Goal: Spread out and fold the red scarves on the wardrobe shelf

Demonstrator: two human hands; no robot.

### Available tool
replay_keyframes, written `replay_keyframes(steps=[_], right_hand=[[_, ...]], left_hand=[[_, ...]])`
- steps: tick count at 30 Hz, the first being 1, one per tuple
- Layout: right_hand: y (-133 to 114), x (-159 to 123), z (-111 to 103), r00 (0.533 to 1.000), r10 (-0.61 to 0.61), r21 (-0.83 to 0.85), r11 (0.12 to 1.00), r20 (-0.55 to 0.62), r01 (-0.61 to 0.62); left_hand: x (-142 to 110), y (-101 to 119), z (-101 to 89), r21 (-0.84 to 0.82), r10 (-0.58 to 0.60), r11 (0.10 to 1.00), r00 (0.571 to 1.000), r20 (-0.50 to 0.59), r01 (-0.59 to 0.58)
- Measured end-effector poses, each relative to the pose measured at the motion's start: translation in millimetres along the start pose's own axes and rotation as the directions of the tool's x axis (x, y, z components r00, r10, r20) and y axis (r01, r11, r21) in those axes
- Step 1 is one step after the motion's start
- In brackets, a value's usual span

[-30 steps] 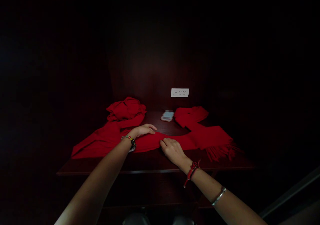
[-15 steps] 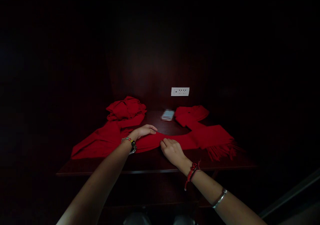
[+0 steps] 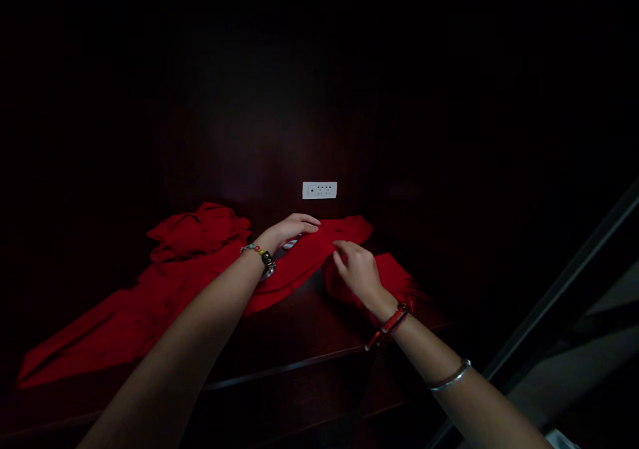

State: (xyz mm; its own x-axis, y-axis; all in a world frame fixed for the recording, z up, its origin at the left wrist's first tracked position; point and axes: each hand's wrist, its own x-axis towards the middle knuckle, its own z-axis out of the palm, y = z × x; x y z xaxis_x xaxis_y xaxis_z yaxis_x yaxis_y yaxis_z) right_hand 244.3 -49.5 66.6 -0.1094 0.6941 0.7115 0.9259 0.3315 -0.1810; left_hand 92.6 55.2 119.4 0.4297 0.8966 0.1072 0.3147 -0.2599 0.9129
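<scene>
A long red scarf (image 3: 294, 266) stretches across the dark wooden shelf, its middle lifted a little off the board. My left hand (image 3: 294, 227) is closed on its far edge, fingers and thumb together. My right hand (image 3: 358, 269) pinches the nearer edge between thumb and fingertips. On the left, more red cloth spreads toward the shelf's front. Behind my right hand lies a folded red part (image 3: 394, 269) with fringe at its end. Which pieces of cloth belong together I cannot tell.
A crumpled red heap of cloth (image 3: 200, 229) lies at the back left. A white socket plate (image 3: 319, 190) is set in the dark back wall. The shelf's front edge (image 3: 299, 365) runs below my hands. A pale rail slants along the right side.
Both hands have moved toward the back of the shelf, lifting the scarf's middle from the board. It now covers most of the small pale packet. The view has turned to the right.
</scene>
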Motion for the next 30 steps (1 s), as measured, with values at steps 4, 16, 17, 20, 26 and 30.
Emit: replay_keyframes(steps=[4, 16, 17, 20, 26, 30], right_hand=[[41, 8, -34, 1.000, 0.018, -0.159, 0.987, 0.002, -0.018], [132, -37, -19, 0.935, 0.230, -0.573, 0.819, 0.268, -0.037], [134, -40, -17, 0.935, 0.236, -0.567, 0.823, 0.265, -0.047], [135, -42, -23, 0.956, 0.220, -0.548, 0.833, 0.194, -0.081], [140, -39, -39, 0.972, 0.234, -0.554, 0.814, 0.037, -0.175], [153, -52, -19, 0.899, 0.366, -0.602, 0.783, 0.241, -0.157]], left_hand=[[32, 30, 35.9, -0.029, 0.060, 0.998, 0.995, 0.084, -0.058], [89, -3, 155.3, 0.031, 0.059, 0.997, 0.989, 0.135, -0.064], [89, -3, 158.5, 0.029, 0.061, 0.997, 0.988, 0.140, -0.065], [89, 6, 156.0, 0.013, 0.084, 0.996, 0.986, 0.143, -0.087], [92, 23, 153.7, 0.184, 0.192, 0.953, 0.948, 0.252, -0.242], [71, -1, 172.4, 0.429, 0.237, 0.847, 0.945, 0.226, -0.315]])
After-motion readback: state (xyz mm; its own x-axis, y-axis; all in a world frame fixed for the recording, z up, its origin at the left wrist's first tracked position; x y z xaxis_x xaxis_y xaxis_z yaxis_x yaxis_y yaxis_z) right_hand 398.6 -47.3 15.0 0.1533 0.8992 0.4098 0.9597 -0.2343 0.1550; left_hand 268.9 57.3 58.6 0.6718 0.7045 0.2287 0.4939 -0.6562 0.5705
